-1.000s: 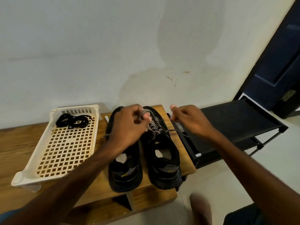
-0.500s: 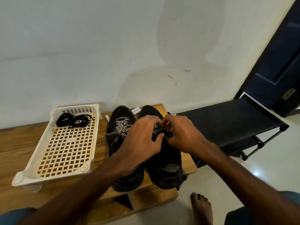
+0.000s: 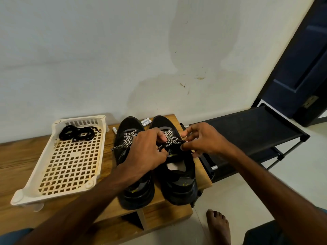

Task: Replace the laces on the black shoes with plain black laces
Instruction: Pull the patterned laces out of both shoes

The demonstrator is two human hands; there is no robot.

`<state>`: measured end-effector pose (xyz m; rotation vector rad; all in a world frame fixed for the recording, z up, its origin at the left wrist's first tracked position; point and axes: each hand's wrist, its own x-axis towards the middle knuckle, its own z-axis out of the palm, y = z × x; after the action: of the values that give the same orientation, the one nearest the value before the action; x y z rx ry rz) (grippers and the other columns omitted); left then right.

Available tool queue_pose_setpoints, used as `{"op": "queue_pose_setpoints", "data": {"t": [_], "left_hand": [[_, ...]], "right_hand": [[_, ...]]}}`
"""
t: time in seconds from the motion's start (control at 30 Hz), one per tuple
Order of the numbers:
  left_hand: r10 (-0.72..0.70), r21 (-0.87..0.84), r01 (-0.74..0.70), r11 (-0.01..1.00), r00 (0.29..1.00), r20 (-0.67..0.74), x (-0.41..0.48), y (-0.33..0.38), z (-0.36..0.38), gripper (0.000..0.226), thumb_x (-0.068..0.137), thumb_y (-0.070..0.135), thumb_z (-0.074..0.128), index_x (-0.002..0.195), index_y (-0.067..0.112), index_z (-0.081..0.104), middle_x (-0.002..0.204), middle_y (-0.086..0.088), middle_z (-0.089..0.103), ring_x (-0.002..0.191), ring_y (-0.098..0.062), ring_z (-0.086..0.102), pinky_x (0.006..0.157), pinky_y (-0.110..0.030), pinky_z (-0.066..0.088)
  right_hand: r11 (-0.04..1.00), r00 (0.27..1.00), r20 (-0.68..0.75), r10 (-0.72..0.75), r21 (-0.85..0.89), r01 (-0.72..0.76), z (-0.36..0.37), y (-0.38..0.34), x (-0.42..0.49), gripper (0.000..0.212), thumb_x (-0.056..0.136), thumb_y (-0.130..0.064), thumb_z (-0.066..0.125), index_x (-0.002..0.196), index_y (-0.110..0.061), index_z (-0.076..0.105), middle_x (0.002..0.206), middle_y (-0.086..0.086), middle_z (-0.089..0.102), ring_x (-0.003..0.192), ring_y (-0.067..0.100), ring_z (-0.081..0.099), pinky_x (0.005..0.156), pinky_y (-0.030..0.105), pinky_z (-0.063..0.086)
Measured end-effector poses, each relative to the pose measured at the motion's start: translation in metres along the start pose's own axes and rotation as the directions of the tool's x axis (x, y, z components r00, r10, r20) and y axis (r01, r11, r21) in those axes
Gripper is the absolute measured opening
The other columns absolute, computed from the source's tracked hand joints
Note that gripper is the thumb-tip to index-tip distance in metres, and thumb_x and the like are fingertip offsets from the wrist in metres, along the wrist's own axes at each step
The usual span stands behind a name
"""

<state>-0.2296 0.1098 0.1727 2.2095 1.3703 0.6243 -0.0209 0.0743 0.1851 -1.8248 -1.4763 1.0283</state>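
Pinching the checked lace point(image 3: 170, 143) of the right shoe point(image 3: 180, 183), the left hand point(image 3: 146, 152) is reaching across from above the left shoe point(image 3: 130, 123), its fingers curled tight on a strand over the tongue. The right hand point(image 3: 203, 140) is gripping the same lace at the shoe's outer side, thumb and forefinger closed on it while the other fingers are spreading loosely. Both shoes are standing side by side on the wooden bench point(image 3: 21, 156), toes pointing at the wall, and the left shoe's own checked lace point(image 3: 130, 137) is lying threaded, one end trailing out to its left. The plain black laces point(image 3: 77, 133) are sitting coiled at the far end of the cream tray point(image 3: 58, 123), well apart from both hands. Small white tubes point(image 3: 146, 121) are lying between the shoes' toes. A black rack point(image 3: 247, 129) is standing just beside the bench, and a bare foot point(image 3: 218, 225) is resting on the floor.
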Motion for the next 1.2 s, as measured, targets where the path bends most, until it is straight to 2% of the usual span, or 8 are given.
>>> {"op": "queue_pose_setpoints", "data": {"t": [0.23, 0.33, 0.43, 0.57, 0.7, 0.87, 1.03, 1.2], "left_hand": [[0.209, 0.379, -0.16, 0.911, 0.974, -0.09, -0.006, 0.013, 0.014, 0.042, 0.084, 0.025, 0.077, 0.124, 0.029, 0.063, 0.129, 0.005, 0.055, 0.126, -0.017, 0.048, 0.091, -0.035, 0.054], [0.276, 0.464, -0.208, 0.861, 0.958, -0.084, 0.0, 0.02, 0.02, 0.028, 0.091, 0.028, 0.071, 0.117, 0.021, 0.065, 0.123, 0.0, 0.06, 0.12, -0.021, 0.054, 0.077, -0.031, 0.049], [0.265, 0.344, -0.215, 0.914, 0.959, -0.104, 0.005, 0.018, 0.019, 0.013, 0.093, 0.031, 0.069, 0.099, 0.019, 0.067, 0.102, 0.002, 0.066, 0.094, -0.021, 0.065, 0.07, -0.029, 0.045], [0.182, 0.058, -0.175, 0.983, 0.973, -0.14, 0.007, 0.008, 0.015, 0.007, 0.09, 0.023, 0.074, 0.087, 0.02, 0.068, 0.084, 0.008, 0.07, 0.08, -0.012, 0.068, 0.085, -0.043, 0.056], [0.083, -0.111, -0.101, 0.989, 0.984, -0.158, 0.012, 0.001, 0.016, 0.003, 0.094, 0.021, 0.068, 0.096, 0.023, 0.066, 0.087, 0.013, 0.071, 0.079, -0.004, 0.069, 0.086, -0.043, 0.058], [0.001, -0.309, 0.019, 0.951, 0.998, 0.067, 0.019, -0.002, 0.004, 0.028, 0.091, 0.002, 0.061, 0.109, 0.024, 0.065, 0.096, 0.013, 0.074, 0.081, -0.004, 0.072, 0.083, -0.043, 0.06], [0.258, -0.008, -0.259, 0.966, 0.958, 0.128, 0.008, 0.004, 0.001, 0.042, 0.078, 0.028, 0.077, 0.118, 0.037, 0.067, 0.135, 0.016, 0.058, 0.127, -0.009, 0.051, 0.105, -0.036, 0.047], [0.432, 0.309, -0.409, 0.859, 0.902, -0.006, 0.002, 0.014, 0.012, 0.011, 0.086, 0.031, 0.077, 0.096, 0.029, 0.08, 0.133, 0.012, 0.063, 0.129, -0.011, 0.047, 0.093, -0.03, 0.048]], "right_hand": [[0.945, 0.981, -0.115, -0.158, -0.307, 0.116, 0.021, 0.005, 0.001, 0.024, 0.08, -0.03, 0.085, 0.101, -0.025, 0.073, 0.096, -0.008, 0.073, 0.079, 0.008, 0.072, 0.074, 0.034, 0.064], [0.923, 0.98, -0.118, -0.163, -0.368, 0.109, 0.024, 0.005, 0.003, 0.028, 0.08, -0.035, 0.084, 0.104, -0.027, 0.073, 0.097, -0.011, 0.072, 0.087, 0.004, 0.069, 0.082, 0.031, 0.061], [0.929, 0.978, -0.143, -0.151, -0.36, 0.091, 0.025, 0.006, 0.003, 0.021, 0.08, -0.036, 0.083, 0.096, -0.032, 0.069, 0.089, -0.013, 0.069, 0.08, 0.002, 0.067, 0.07, 0.022, 0.058], [0.931, 0.976, -0.172, -0.136, -0.36, 0.066, 0.026, 0.004, 0.002, 0.021, 0.08, -0.037, 0.082, 0.096, -0.029, 0.07, 0.085, -0.013, 0.067, 0.075, 0.003, 0.066, 0.062, 0.019, 0.055], [0.928, 0.977, -0.168, -0.133, -0.367, 0.063, 0.025, 0.001, 0.0, 0.021, 0.081, -0.032, 0.082, 0.098, -0.026, 0.071, 0.087, -0.008, 0.069, 0.075, 0.005, 0.067, 0.067, 0.026, 0.06], [0.931, 0.98, -0.154, -0.126, -0.359, 0.063, 0.019, 0.002, -0.004, 0.02, 0.082, -0.03, 0.083, 0.098, -0.024, 0.073, 0.09, -0.007, 0.072, 0.076, 0.004, 0.067, 0.072, 0.029, 0.062], [0.927, 0.978, -0.16, -0.13, -0.37, 0.063, 0.019, -0.001, -0.004, 0.019, 0.081, -0.031, 0.084, 0.096, -0.023, 0.075, 0.09, -0.005, 0.072, 0.079, 0.008, 0.069, 0.074, 0.034, 0.064], [0.916, 0.977, -0.191, -0.096, -0.401, 0.012, 0.018, -0.005, -0.008, 0.018, 0.08, -0.032, 0.084, 0.075, -0.02, 0.072, 0.074, -0.003, 0.071, 0.068, 0.012, 0.069, 0.069, 0.039, 0.064]]}}
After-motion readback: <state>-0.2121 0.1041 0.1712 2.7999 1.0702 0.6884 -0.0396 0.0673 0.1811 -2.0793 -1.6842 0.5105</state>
